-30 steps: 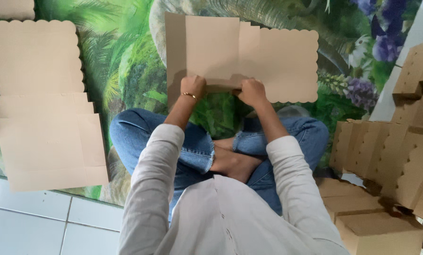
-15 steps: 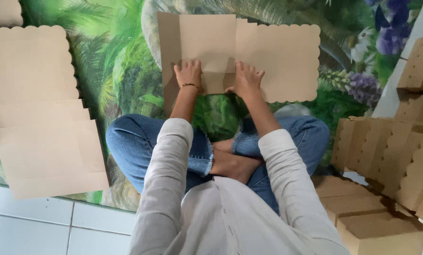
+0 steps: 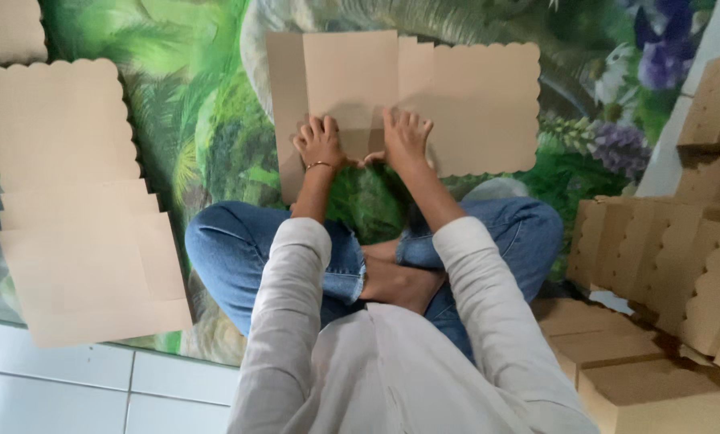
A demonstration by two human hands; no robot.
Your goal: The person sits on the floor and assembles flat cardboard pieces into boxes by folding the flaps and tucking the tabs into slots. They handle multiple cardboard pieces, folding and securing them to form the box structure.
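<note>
A flat tan cardboard sheet [image 3: 456,96] with scalloped edges lies on the green leaf-print mat [image 3: 199,137] in front of my crossed legs. Its left part is folded over into a panel [image 3: 348,76]. My left hand [image 3: 320,143] and my right hand [image 3: 406,138] press flat on the near edge of that folded panel, fingers spread, thumbs almost touching. A thin bracelet circles my left wrist.
A stack of flat scalloped cardboard sheets [image 3: 63,201] lies on the mat to my left. Folded cardboard boxes [image 3: 673,249] are piled at my right, more at the lower right [image 3: 649,386]. White floor tiles [image 3: 71,386] show at the lower left.
Both hands have gone from gripping the sheet's near edge to lying flat on the folded panel. The view has shifted slightly.
</note>
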